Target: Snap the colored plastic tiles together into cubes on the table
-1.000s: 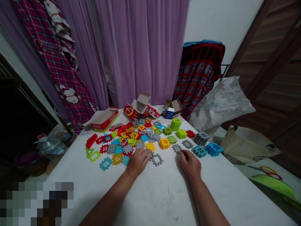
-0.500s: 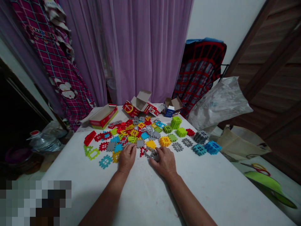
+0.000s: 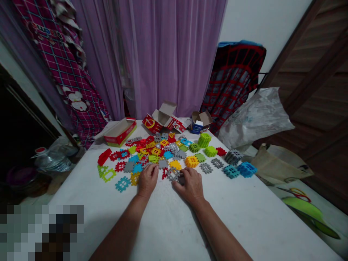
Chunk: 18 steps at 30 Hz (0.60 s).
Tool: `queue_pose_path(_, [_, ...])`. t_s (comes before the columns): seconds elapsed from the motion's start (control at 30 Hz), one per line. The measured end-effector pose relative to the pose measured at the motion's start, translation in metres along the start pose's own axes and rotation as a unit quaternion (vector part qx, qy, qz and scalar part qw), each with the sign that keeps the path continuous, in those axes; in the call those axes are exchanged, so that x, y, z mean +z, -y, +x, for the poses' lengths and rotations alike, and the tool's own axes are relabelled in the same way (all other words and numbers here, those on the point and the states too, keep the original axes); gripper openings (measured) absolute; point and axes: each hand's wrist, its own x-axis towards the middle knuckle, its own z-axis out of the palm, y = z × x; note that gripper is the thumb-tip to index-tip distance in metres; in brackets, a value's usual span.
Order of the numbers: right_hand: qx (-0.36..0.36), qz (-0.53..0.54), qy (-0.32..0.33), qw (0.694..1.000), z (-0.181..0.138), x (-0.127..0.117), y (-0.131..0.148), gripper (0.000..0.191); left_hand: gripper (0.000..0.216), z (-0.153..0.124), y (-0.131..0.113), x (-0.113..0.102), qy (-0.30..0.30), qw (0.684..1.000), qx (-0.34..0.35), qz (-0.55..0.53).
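My right hand (image 3: 190, 184) has its thumb and fingers closed on a grey interlocking tile (image 3: 181, 179) at the near edge of a heap of toothed plastic tiles. A grey tile with an open middle (image 3: 172, 174) lies right beside those fingertips. My left hand (image 3: 148, 180) is closed, thumb against bent fingers; whatever it may hold is hidden. It is by a yellow tile (image 3: 135, 178) and a flat grey tile (image 3: 163, 164). Between the hands are a small red tile (image 3: 164, 173) and a solid yellow tile (image 3: 175, 164).
To the right stand assembled blocks: yellow (image 3: 191, 161), green (image 3: 204, 140), teal (image 3: 231, 172) and blue (image 3: 247, 169). Opened cardboard boxes (image 3: 119, 133) line the back of the white table (image 3: 168, 224). A plastic bag (image 3: 255, 117) hangs past the right edge.
The view has shifted slightly. My right hand has moved a little, and the grey open-middled tile beside its fingers shows more fully. My left hand stays closed in nearly the same place.
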Motion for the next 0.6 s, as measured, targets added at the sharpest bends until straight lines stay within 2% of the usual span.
queue_pose_path(0.17, [0.041, -0.003, -0.007, 0.999, -0.019, -0.015, -0.026, 0.036, 0.02, 0.0, 0.001, -0.001, -0.006, 1.0, -0.007, -0.002])
queue_pose_path(0.3, [0.153, -0.038, -0.017, 0.987, -0.035, -0.032, -0.07, 0.041, 0.022, 0.0, 0.002, -0.002, 0.001, 1.0, -0.023, 0.007])
queue_pose_path(0.4, [0.231, -0.05, -0.035, 0.971, -0.036, -0.041, -0.096, 0.047, 0.024, 0.001, 0.002, -0.003, 0.006, 1.0, -0.021, 0.008])
queue_pose_path(0.6, [0.269, -0.071, -0.024, 0.96, -0.018, -0.042, -0.106, 0.044, 0.025, 0.004, -0.001, -0.005, 0.004, 1.0, -0.024, -0.001])
